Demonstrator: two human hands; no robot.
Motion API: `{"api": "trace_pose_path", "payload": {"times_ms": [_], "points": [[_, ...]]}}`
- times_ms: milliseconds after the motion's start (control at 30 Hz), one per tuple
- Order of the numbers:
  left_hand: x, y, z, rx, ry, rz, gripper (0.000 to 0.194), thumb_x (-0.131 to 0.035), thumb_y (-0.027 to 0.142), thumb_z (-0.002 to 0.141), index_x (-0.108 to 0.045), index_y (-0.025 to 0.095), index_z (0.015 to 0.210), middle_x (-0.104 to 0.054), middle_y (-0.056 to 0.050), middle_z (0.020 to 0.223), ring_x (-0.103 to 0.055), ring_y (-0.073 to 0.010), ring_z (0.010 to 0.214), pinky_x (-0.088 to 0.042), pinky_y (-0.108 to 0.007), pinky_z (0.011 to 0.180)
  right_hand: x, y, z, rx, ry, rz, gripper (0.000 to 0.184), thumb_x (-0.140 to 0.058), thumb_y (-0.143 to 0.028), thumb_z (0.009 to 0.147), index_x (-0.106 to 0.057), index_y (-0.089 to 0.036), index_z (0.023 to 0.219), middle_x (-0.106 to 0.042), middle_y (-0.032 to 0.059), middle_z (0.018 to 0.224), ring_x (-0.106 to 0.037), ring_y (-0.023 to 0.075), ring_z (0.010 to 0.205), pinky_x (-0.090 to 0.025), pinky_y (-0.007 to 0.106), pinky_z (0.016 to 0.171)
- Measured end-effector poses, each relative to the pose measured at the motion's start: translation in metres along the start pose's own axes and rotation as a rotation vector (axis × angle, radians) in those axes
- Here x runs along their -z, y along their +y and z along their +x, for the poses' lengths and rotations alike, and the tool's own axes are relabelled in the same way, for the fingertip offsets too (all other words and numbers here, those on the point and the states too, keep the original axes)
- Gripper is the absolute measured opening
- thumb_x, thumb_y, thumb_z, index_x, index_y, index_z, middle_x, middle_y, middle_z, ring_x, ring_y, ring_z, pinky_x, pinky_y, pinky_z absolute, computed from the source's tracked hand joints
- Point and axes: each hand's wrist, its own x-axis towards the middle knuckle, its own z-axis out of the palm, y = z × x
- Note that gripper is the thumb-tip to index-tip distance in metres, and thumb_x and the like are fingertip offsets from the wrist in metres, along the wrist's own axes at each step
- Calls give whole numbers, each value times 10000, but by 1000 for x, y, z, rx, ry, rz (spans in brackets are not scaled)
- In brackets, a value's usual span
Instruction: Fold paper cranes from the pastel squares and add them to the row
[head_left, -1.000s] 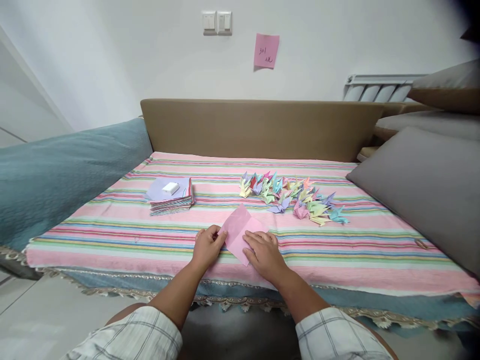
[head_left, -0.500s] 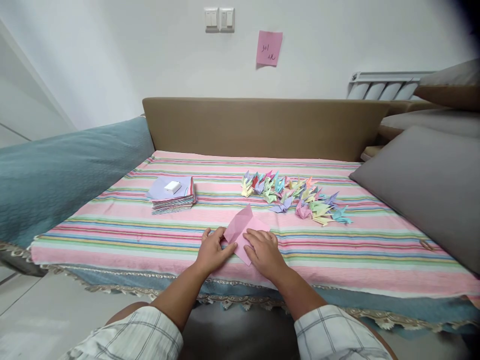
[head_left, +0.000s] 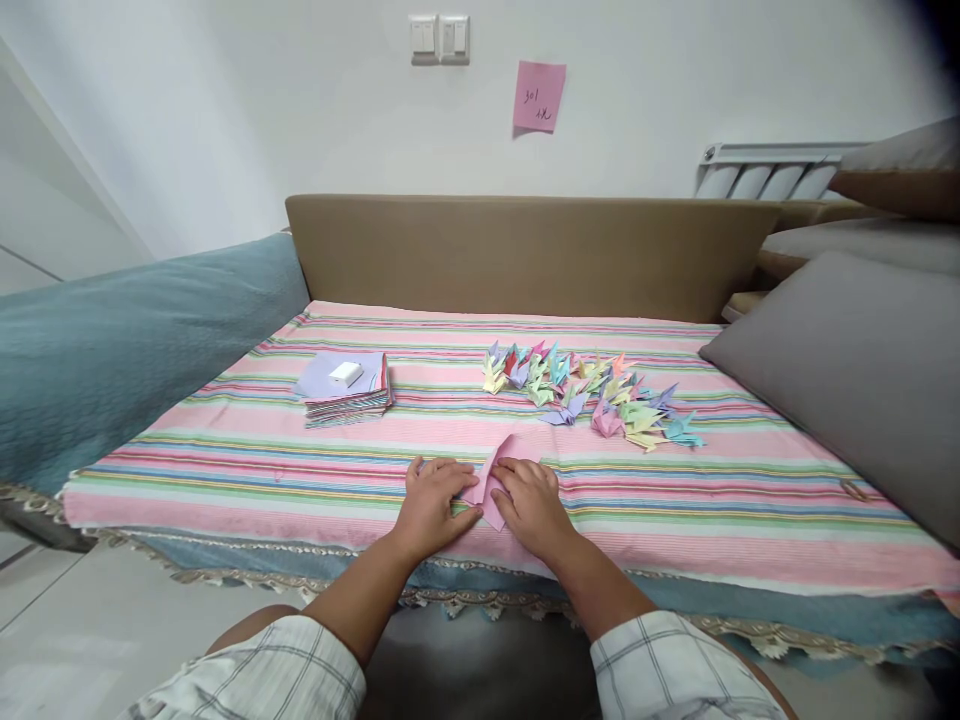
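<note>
Pink paper, a creased origami sheet (head_left: 487,479), lies on the striped cloth (head_left: 247,460) with one flap bent up and curling over, between the person's two hands. The left hand (head_left: 433,505) is at the sheet's left side, fingers together and thumb set a little apart below them, apparently to guide the flap over. The right hand (head_left: 534,505) lies palm down over the sheet's right part, fingers bent and fingertips on the paper, probably so that it cannot slide. Neither hand is spread wide; whether either one truly pinches the paper, I cannot tell.

Beyond the sheet and to its left sits a stack of coloured paper squares (head_left: 346,408), with a small white block (head_left: 346,374) on top, seemingly a weight against shifting. Beyond the sheet and to its right, folded paper cranes (head_left: 606,418) crowd together in many colours, perhaps grouped there to leave room around the hands. Well to the right of the sheet, a small brown loop (head_left: 853,490) lies near a large grey cushion (head_left: 847,350).
</note>
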Motion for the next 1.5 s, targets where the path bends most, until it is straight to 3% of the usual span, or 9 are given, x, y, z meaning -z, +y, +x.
{"api": "trace_pose_path", "payload": {"times_ms": [567, 800, 1033, 1233, 1367, 1500], "points": [[-1, -1, 1, -34, -40, 46, 339, -719, 431, 661, -669, 309, 973, -632, -27, 1189, -498, -280, 1138, -139, -557, 1048, 0, 1, -2, 20, 24, -27, 282, -462, -272, 887, -586, -256, 1140, -580, 60, 1186, -474, 217, 1089, -264, 413, 954], [-1, -3, 1, -52, -63, 35, 540, -704, 644, 571, -675, 306, 991, -622, -49, 1204, -482, -306, 1148, -130, -577, 1041, 1, 0, -5, 47, 34, -31, 273, -482, -326, 878, -590, -271, 1123, -574, 52, 1177, -462, 221, 1078, -260, 413, 950], [2, -1, 3, -27, -61, 0, 371, -593, 589, 741, -687, 292, 942, -642, -39, 1172, -499, -273, 1127, -150, -557, 1040, 0, -2, -6, 44, 15, -56, 304, -526, -357, 849, -592, -281, 1136, -537, 60, 1229, -434, 232, 1117, -239, 424, 974], [2, 0, 2, 51, -4, -43, 354, -591, 532, 771, -647, 254, 983, -661, -53, 1119, -534, -244, 1088, -190, -502, 1046, 1, -5, -6, 39, 15, -74, 287, -515, -363, 857, -604, -291, 1120, -542, 60, 1207, -434, 237, 1105, -234, 434, 972], [4, 0, 3, 68, -25, -39, 435, -641, 530, 723, -605, 256, 1059, -648, -48, 1128, -536, -235, 1086, -187, -483, 1053, 3, -6, -7, 36, 8, -91, 257, -516, -360, 856, -622, -278, 1075, -550, 61, 1178, -438, 234, 1093, -223, 442, 980], [4, -3, 4, 47, -77, -16, 615, -742, 558, 582, -586, 273, 1103, -636, -55, 1149, -517, -268, 1110, -189, -497, 1041, 5, -6, -8, 52, -5, -91, 273, -522, -358, 852, -611, -288, 1100, -537, 66, 1211, -421, 238, 1123, -209, 458, 988]]}}
